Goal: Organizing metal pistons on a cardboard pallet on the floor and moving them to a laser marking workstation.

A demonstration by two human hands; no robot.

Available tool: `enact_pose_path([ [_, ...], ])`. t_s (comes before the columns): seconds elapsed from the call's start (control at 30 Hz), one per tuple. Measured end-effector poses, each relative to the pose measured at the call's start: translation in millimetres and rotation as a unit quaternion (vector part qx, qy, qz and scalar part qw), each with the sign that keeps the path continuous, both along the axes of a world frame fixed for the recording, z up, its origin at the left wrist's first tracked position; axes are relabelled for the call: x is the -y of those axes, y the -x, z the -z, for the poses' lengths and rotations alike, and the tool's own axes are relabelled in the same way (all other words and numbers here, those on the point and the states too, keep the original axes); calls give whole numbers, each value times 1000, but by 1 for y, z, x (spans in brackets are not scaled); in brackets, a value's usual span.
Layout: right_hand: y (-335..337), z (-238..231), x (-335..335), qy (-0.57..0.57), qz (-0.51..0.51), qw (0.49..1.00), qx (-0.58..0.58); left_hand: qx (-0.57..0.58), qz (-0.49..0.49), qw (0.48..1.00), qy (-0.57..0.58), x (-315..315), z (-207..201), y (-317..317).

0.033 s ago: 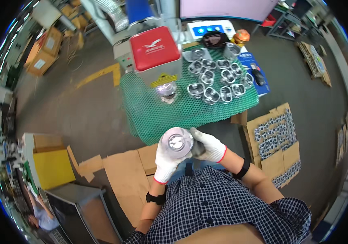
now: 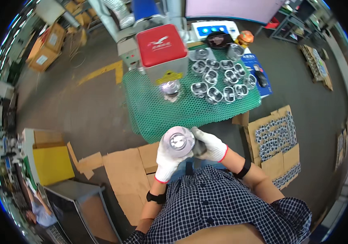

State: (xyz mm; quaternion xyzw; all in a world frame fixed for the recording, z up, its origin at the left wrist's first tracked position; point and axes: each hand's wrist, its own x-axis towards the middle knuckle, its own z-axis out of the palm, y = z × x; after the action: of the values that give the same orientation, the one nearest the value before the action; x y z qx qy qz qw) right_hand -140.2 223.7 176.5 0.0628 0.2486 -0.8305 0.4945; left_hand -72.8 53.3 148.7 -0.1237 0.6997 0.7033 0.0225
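- Piston (image 2: 178,141) near table (image 2: 153,118): left hand (image 2: 166,163) curled round it, right hand (image 2: 213,147) alongside, grip unclear.
- Shiny piece (image 2: 170,88) under red-topped machine (image 2: 162,44); loose pistons (image 2: 214,96) beyond; done versus left untellable.

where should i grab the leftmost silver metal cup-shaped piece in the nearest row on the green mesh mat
Probably by the outer wall of that silver metal cup-shaped piece, coming from its near left side: its open end seems to face up, and the neighbouring silver piece sits close on its right, with others beyond.
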Motion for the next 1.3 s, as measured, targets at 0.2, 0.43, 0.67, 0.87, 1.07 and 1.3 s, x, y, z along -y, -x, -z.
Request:
enact_pose_path([
  [0.2, -12, 17, 23, -73, -31, 995, 60, 92, -5, 993, 68, 19, 2, -23],
  [0.43, 10, 61, 56, -290, -292, 880, -235, 222, 175, 859, 428, 53, 59, -96],
  [0.67, 109, 79, 155, -414, -197, 347, -819, 310, 114, 863, 381, 43, 69, -124],
  [0.87, 182, 93, 225, -577, -133, 234, -771, 337, 76, 859, 378, 24, 65, -110],
  [1.07, 138, 93, 182, -448, -21, 293, -845, 350, 106, 856, 364, 24, 60, -87],
  [1.3, 68, 85, 16, -307, -266, 421, -811, 267, 159, 857, 411, 52, 60, -50],
])
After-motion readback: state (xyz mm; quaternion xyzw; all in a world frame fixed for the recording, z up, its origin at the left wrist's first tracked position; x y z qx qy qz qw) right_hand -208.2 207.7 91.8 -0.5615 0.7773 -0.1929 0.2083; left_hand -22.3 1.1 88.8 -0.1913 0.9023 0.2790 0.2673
